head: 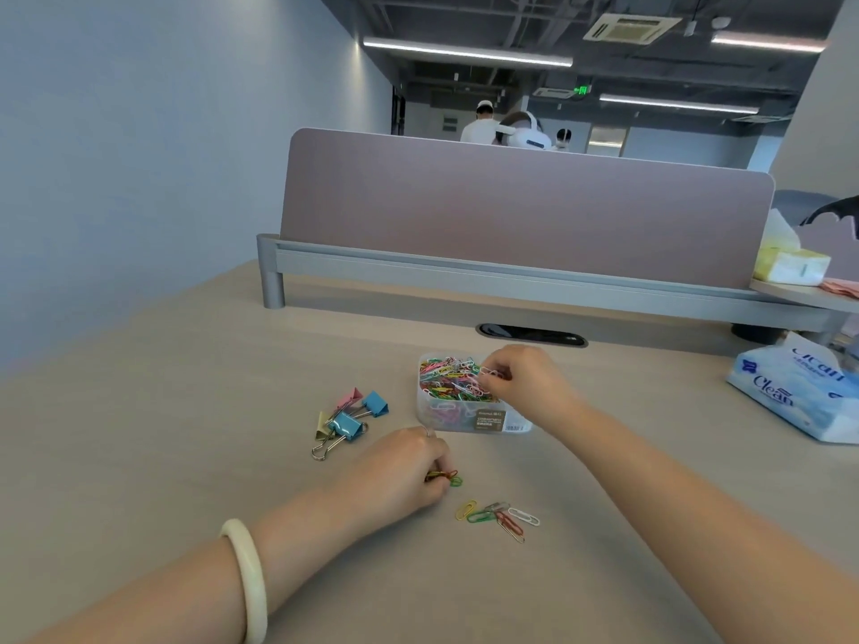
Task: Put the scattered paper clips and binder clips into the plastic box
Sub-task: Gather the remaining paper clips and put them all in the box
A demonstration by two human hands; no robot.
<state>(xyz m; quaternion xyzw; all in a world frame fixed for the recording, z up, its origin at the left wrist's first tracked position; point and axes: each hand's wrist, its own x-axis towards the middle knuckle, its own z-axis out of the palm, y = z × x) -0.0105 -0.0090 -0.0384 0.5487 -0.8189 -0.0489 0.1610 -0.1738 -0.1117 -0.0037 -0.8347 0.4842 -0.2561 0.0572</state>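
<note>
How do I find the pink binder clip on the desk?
Start at the clear plastic box of paper clips on the desk. Left of it lies a pile of binder clips. The pink binder clip sits at its far end, the only pink one among two blue and one yellow.

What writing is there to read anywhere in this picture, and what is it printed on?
"Clean": on the blue and white tissue pack, seen twice.
Brown label on the plastic box: too small to read.
Green ceiling sign: blurred, unreadable.
</note>
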